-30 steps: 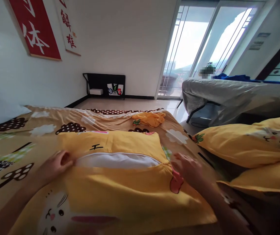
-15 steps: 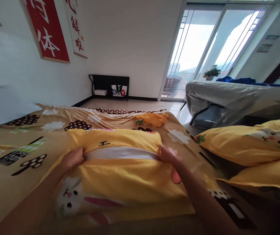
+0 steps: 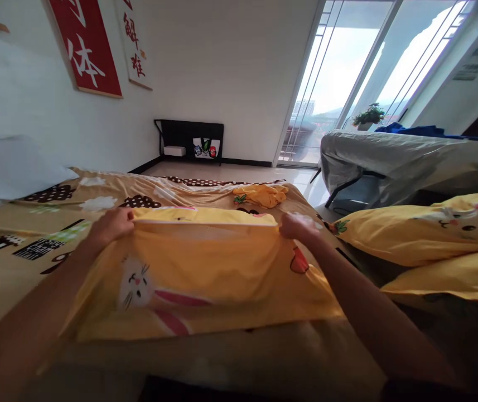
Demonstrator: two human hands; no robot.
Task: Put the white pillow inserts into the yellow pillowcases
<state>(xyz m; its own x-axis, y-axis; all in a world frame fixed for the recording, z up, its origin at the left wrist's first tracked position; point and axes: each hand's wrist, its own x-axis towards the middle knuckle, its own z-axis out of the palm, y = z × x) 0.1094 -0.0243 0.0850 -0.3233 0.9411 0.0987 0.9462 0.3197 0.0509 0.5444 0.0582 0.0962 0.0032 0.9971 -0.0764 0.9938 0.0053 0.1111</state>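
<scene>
A tan patterned bedspread [image 3: 25,220] covers the bed; on it, nearer than the fingers, lies the yellow rabbit-print pillow [image 3: 205,279], long axis running hand to hand. The left hand [image 3: 113,224] and right hand [image 3: 297,226] each pinch a far corner of it, fingers clamped on the fabric. Beyond the right fingers sits a crumpled yellow cloth [image 3: 261,195], glass doors [image 3: 347,72] far behind.

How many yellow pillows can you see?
3. The middle pillow on the bed, gripped by left hand and right hand; an upper pillow and lower pillow stacked at right. Others may be out of frame.
</scene>
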